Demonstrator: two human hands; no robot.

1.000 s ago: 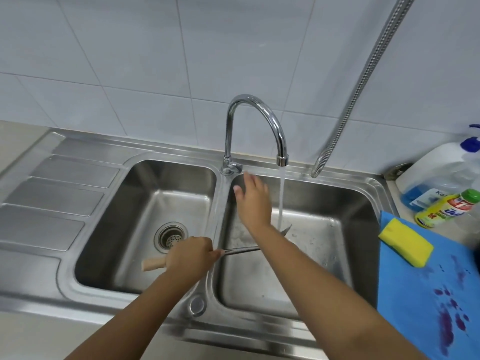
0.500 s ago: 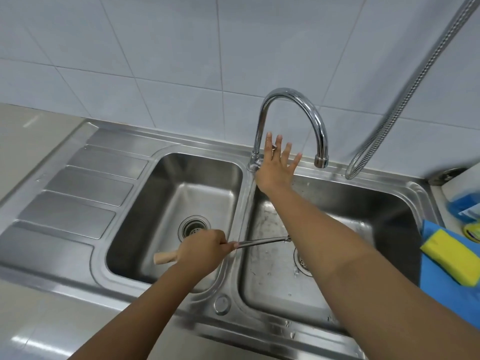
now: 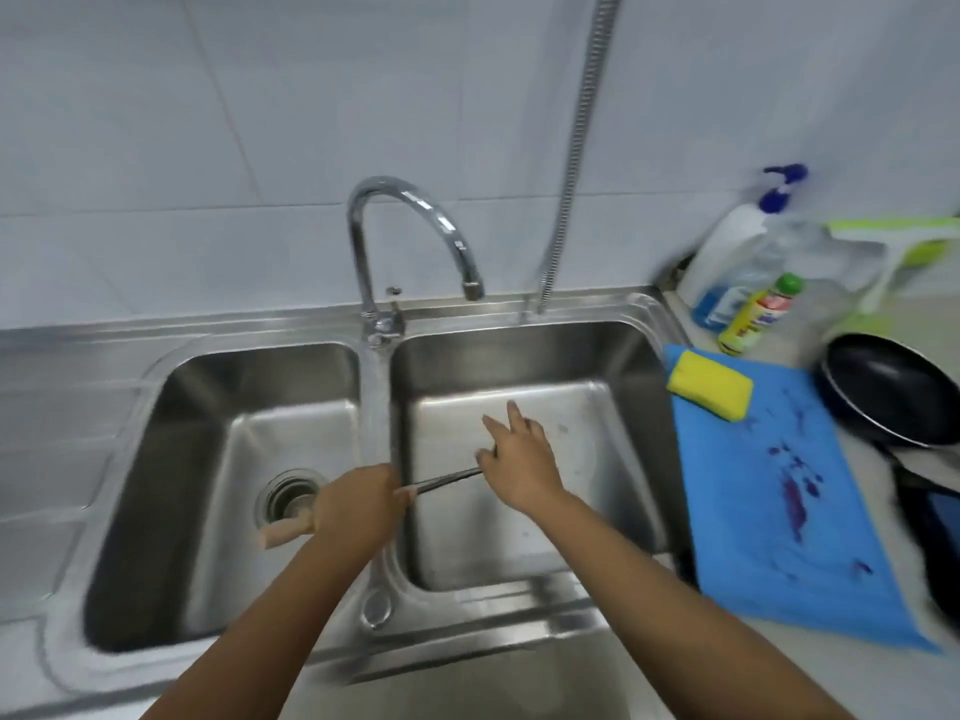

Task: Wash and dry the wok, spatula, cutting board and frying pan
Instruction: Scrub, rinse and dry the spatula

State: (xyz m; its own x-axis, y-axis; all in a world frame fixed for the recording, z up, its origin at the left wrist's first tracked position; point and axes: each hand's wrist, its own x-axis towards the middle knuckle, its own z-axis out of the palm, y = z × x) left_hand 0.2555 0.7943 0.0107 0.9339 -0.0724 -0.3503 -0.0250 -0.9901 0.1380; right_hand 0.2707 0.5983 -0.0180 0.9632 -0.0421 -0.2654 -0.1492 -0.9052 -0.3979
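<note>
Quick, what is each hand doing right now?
Left hand: closed around the wooden-handled metal spatula.
Right hand: open, fingers spread, holding nothing.

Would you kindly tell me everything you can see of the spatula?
The spatula has a pale, wood-like handle and a thin, dark metal shaft. It lies nearly level, handle end over the left basin, shaft crossing the divider into the right basin. The left hand is closed around the handle, whose butt sticks out on the hand's left side. The right hand, fingers spread, covers the far end, so the blade is hidden; whether it touches there is unclear.
</note>
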